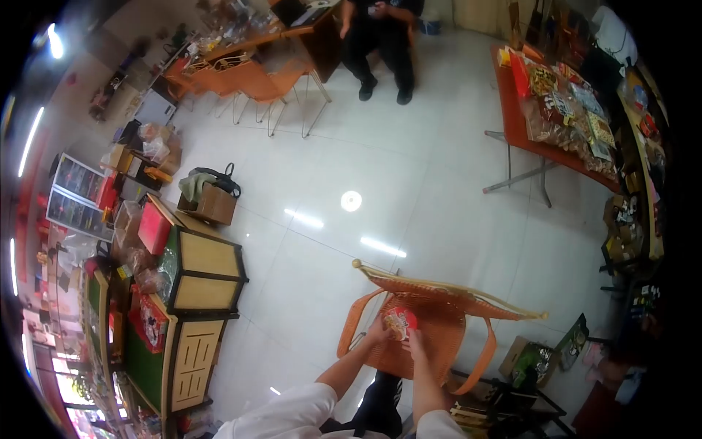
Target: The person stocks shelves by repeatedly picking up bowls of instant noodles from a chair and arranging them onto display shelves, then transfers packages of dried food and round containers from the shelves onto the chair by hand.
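Observation:
A small red packet [401, 322] with pale and brown printing is held between both my hands, over the seat of an orange woven armchair [444, 342]. My left hand [378, 331] grips its left edge with curled fingers. At the lower right edge, my right hand [416, 344] is closed on the same packet. Its printed side faces up toward me; the lettering is too small to read. The chair's wooden-trimmed backrest stands just beyond the packet, and its armrests curve out on either side of my forearms.
A red folding table [514, 110] at the right bears several food packets. On the left stands a wooden counter [203, 293] with bags and boxes; a cardboard box [213, 205] sits beside it. Orange chairs [263, 84] and a seated person [380, 36] are at the back.

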A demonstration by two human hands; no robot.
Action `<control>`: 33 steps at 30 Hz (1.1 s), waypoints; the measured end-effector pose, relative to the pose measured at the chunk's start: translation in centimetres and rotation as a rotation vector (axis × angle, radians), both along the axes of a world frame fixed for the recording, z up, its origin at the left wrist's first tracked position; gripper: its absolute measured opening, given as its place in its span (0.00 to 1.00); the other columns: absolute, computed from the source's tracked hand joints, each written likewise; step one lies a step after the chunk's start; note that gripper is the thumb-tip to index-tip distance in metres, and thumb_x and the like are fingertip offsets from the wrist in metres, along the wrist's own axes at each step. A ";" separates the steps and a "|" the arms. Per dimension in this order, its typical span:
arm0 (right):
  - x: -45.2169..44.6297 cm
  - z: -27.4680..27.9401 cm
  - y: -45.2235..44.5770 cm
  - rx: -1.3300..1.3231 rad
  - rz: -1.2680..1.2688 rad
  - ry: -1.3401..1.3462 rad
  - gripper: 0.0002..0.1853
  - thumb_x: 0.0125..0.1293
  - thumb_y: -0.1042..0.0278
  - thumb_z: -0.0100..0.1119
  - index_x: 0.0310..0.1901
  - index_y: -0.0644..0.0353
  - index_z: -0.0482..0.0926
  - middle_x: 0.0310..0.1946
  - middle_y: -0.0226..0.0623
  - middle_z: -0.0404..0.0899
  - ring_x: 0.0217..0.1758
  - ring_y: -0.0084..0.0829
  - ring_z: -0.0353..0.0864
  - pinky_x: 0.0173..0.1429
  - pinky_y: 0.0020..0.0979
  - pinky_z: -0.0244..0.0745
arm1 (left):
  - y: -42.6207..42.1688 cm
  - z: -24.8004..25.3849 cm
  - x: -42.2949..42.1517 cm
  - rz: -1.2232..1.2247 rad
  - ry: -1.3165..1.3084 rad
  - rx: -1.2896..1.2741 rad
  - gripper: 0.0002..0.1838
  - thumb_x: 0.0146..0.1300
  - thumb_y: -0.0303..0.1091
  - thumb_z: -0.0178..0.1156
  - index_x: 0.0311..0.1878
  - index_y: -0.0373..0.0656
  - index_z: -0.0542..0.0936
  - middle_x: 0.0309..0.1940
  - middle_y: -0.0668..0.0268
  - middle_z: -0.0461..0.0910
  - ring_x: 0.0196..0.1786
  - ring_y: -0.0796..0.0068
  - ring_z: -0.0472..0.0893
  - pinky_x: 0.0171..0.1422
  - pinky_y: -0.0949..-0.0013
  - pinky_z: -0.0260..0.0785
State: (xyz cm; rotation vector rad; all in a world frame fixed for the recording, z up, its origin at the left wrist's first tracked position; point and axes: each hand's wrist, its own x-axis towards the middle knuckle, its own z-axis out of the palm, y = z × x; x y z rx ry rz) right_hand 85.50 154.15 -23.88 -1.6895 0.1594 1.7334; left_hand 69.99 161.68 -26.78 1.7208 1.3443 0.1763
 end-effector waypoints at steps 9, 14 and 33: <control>0.0 -1.3 -1.4 -0.039 -0.121 -0.167 0.18 0.58 0.56 0.54 0.38 0.65 0.78 0.34 0.40 0.79 0.34 0.33 0.81 0.35 0.35 0.80 | 0.9 3.6 1.2 0.081 0.079 -0.303 0.31 0.46 0.39 0.63 0.50 0.28 0.69 0.45 0.43 0.76 0.50 0.50 0.76 0.53 0.58 0.69; -0.2 4.1 -3.4 0.134 -0.143 -0.213 0.17 0.58 0.55 0.60 0.30 0.65 0.77 0.32 0.41 0.79 0.33 0.33 0.81 0.35 0.36 0.81 | -0.5 5.4 -0.9 -0.042 0.052 -0.477 0.29 0.46 0.40 0.64 0.48 0.31 0.70 0.46 0.42 0.75 0.50 0.48 0.76 0.53 0.57 0.69; -16.9 29.3 -9.4 0.587 -0.608 -0.444 0.18 0.65 0.60 0.55 0.55 0.52 0.66 0.48 0.34 0.73 0.43 0.29 0.76 0.42 0.33 0.74 | -3.5 32.6 -10.6 -0.129 -0.916 -0.008 0.35 0.57 0.37 0.63 0.65 0.36 0.61 0.59 0.53 0.65 0.63 0.64 0.66 0.65 0.66 0.59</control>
